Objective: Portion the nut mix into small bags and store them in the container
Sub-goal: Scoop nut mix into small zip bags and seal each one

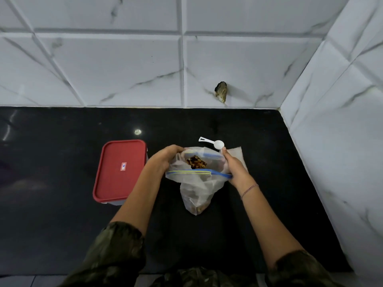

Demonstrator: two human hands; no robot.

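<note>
The left hand (165,157) and right hand (234,166) hold the bag (196,187) of nuts (196,162) open, fingers curled on its top edge. The spoon (215,143) lies just behind the bag, nearest the right hand, handle pointing left.

The countertop (62,162) is seen as black polished stone, glossy enough that light is reflected. The wall tiles (103,69) are finished smooth, in white marble pattern. The container lid (120,170) is made of matt red plastic, the zip bag (196,187) of thin, crinkled, translucent plastic, the scoop (217,144) of smooth white plastic. The sleeves (116,251) are cut from matt camouflage cloth
</note>
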